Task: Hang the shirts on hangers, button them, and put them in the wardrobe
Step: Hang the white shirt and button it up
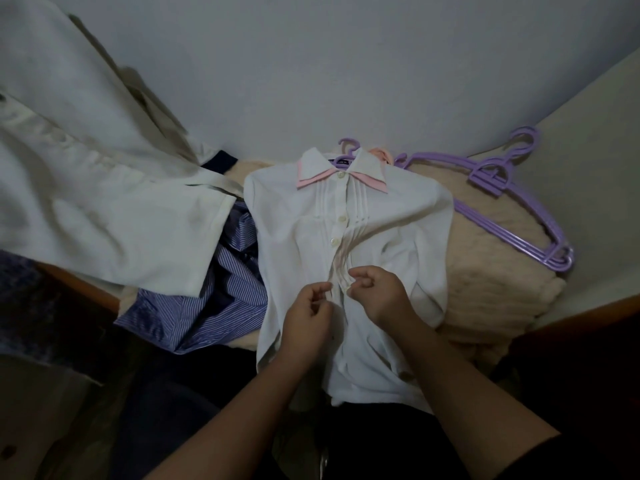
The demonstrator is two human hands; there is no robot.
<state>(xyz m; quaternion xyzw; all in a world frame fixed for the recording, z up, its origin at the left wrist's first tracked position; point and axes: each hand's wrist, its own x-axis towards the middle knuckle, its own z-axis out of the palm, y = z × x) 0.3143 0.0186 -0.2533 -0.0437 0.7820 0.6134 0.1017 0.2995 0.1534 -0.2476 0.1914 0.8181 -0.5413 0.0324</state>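
Observation:
A white shirt [298, 223] with a pink-edged collar lies face up on a cream blanket, on a purple hanger whose hook [347, 147] shows above the collar. Its upper three buttons look fastened. My left hand [306, 320] pinches the left edge of the placket at mid-shirt. My right hand [375, 294] pinches the right edge just beside it, fingers curled round the fabric. A blue striped shirt [214, 299] lies crumpled to the left.
Several spare purple hangers [502, 192] lie on the cream blanket [491, 271] at the right. A large off-white garment [104, 188] hangs or drapes across the left. A grey wall rises behind. Dark floor and a wooden edge [86, 289] lie below.

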